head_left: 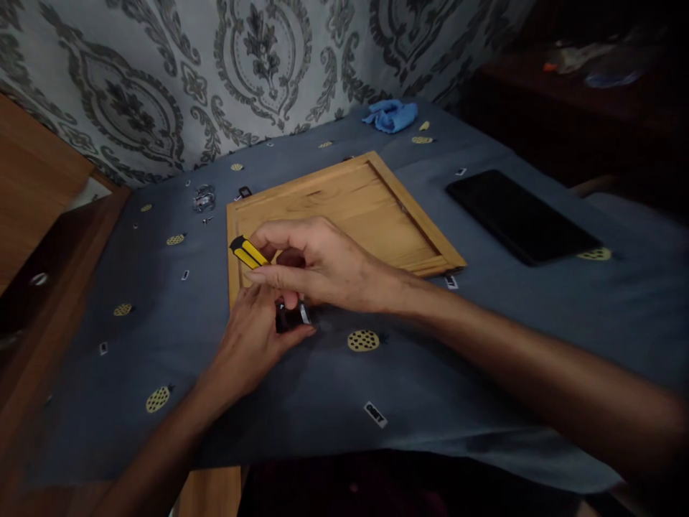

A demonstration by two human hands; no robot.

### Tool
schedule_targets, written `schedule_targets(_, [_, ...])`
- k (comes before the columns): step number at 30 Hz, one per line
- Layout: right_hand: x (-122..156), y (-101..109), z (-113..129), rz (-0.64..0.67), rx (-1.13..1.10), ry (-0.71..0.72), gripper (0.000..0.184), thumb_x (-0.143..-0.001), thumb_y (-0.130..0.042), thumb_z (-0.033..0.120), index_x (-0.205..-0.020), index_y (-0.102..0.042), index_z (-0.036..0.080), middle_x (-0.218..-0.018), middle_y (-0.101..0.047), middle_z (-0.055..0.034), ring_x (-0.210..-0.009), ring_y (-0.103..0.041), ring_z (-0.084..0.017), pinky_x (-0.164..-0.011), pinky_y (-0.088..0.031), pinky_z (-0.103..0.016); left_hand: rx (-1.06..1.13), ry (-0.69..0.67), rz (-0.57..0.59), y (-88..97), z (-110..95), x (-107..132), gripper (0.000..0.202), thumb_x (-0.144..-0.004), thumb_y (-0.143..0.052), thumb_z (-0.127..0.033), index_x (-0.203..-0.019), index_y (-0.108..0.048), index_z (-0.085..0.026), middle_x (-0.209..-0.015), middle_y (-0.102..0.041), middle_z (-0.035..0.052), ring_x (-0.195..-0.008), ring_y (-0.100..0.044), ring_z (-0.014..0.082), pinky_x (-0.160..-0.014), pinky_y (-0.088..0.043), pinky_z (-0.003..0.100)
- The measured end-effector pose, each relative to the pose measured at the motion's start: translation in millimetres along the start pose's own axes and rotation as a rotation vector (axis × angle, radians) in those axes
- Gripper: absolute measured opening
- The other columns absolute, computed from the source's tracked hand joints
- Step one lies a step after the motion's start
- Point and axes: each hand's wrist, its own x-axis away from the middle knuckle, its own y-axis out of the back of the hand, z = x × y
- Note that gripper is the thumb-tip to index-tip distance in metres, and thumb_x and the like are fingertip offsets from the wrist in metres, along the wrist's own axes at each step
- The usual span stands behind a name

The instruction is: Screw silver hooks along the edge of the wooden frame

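My right hand point(317, 266) is closed around the yellow and black handle of a screwdriver point(249, 253), whose shaft is hidden by my fingers. Just below it, my left hand point(250, 330) has its fingers closed at the near left corner of a framed wooden panel point(328, 205). Between the left thumb and fingers shows a dark, shiny metal piece point(293, 316), perhaps a hinge; my hands cover most of it. The panel lies flat on a grey-blue cloth with yellow fruit prints.
At the left lie a small clear plastic bag point(204, 199) with shiny bits and a screw point(207, 220). A black phone or tablet point(522, 215) rests at the right. A crumpled blue cloth point(391, 115) sits at the back, near a patterned curtain point(263, 57).
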Motion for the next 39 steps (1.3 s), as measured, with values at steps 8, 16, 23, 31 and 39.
schedule_targets(8, [2,-3,1,-0.039,-0.060,-0.017,0.023,-0.088,-0.071,0.016,-0.077,-0.051,0.018,-0.063,-0.052,0.0086,-0.050,-0.051,-0.005,-0.047,-0.038,-0.019,-0.067,0.055,-0.007,-2.5,3,2,0.036,-0.075,-0.085,-0.034,-0.096,-0.059,-0.023,-0.094,-0.069,0.0049,-0.096,-0.068,0.0345,-0.082,-0.057,0.050])
schedule_targets(16, [6,1,3,-0.067,-0.006,-0.020,0.025,-0.091,-0.069,0.019,-0.078,-0.047,0.019,-0.066,-0.053,0.0077,-0.056,-0.052,-0.006,-0.051,-0.038,-0.018,-0.034,0.000,-0.028,-1.3,2,1,0.038,-0.077,-0.084,-0.030,-0.104,-0.058,-0.024,-0.104,-0.068,0.0043,-0.102,-0.068,0.0325,-0.086,-0.057,0.047])
schedule_targets(23, [7,4,8,-0.001,-0.042,-0.065,0.019,-0.095,-0.064,0.019,-0.079,-0.053,0.018,-0.067,-0.058,0.0064,-0.052,-0.058,-0.006,-0.049,-0.042,-0.017,-0.025,-0.012,-0.008,2.2,-2,-2,0.034,-0.076,-0.085,-0.024,-0.095,-0.056,-0.024,-0.097,-0.067,0.0010,-0.091,-0.067,0.0285,-0.079,-0.056,0.043])
schedule_targets(31, [8,-4,-5,-0.119,-0.176,-0.005,0.034,-0.088,-0.073,0.021,-0.077,-0.041,0.021,-0.065,-0.051,0.0111,-0.041,-0.051,-0.003,-0.041,-0.038,-0.016,0.004,0.011,0.024,2.8,-2,-1,0.030,-0.078,-0.084,-0.025,-0.097,-0.061,-0.024,-0.103,-0.069,0.0017,-0.100,-0.066,0.0301,-0.085,-0.054,0.045])
schedule_targets(39, [8,2,3,-0.008,-0.095,-0.048,0.025,-0.097,-0.060,0.019,-0.077,-0.047,0.020,-0.058,-0.055,0.0078,-0.051,-0.058,-0.006,-0.045,-0.043,-0.014,0.000,0.048,0.024,4.2,-4,-4,0.035,-0.075,-0.086,-0.025,-0.094,-0.057,-0.024,-0.095,-0.065,0.0011,-0.090,-0.066,0.0280,-0.081,-0.054,0.044])
